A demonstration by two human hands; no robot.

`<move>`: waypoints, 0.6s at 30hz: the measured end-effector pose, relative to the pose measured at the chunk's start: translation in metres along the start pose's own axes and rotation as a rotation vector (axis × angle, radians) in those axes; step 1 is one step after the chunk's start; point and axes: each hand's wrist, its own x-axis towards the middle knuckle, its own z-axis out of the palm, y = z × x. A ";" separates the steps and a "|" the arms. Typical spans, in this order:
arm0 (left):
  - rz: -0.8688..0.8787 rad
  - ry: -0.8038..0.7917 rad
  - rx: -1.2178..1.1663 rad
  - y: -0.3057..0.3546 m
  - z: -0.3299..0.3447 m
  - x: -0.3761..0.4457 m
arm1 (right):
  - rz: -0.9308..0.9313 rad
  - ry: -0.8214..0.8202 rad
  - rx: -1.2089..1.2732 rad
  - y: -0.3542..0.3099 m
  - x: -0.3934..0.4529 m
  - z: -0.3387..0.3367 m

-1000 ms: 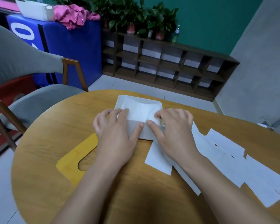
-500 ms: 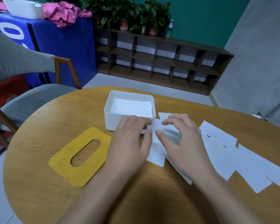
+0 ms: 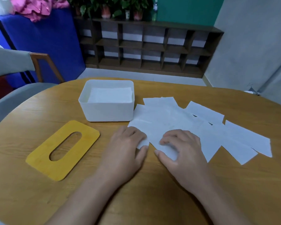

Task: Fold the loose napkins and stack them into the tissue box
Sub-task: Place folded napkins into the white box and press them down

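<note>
I see my left hand (image 3: 126,143) and right hand (image 3: 180,148) both pinching the near edge of the loose napkins (image 3: 185,125) spread on the table (image 3: 39,200), just right of the open tissue box (image 3: 106,109) holding folded ones.

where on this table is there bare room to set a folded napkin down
Bare wood lies left of the tissue box, beyond the yellow lid, and along the near edge of the table beside the forearms. The right half is crowded: loose napkins overlap from the box's right side outward, with the left hand and right hand on their near corner.
</note>
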 end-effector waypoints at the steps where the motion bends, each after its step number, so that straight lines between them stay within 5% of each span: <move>1: -0.002 0.001 0.000 0.000 0.000 0.000 | -0.020 -0.011 -0.010 0.002 -0.001 0.001; 10: 0.002 0.031 -0.066 0.000 0.000 -0.002 | -0.137 0.020 -0.079 0.005 0.004 0.000; 18: 0.141 0.173 -0.180 0.014 -0.011 -0.003 | -0.120 0.009 0.321 -0.008 -0.009 -0.030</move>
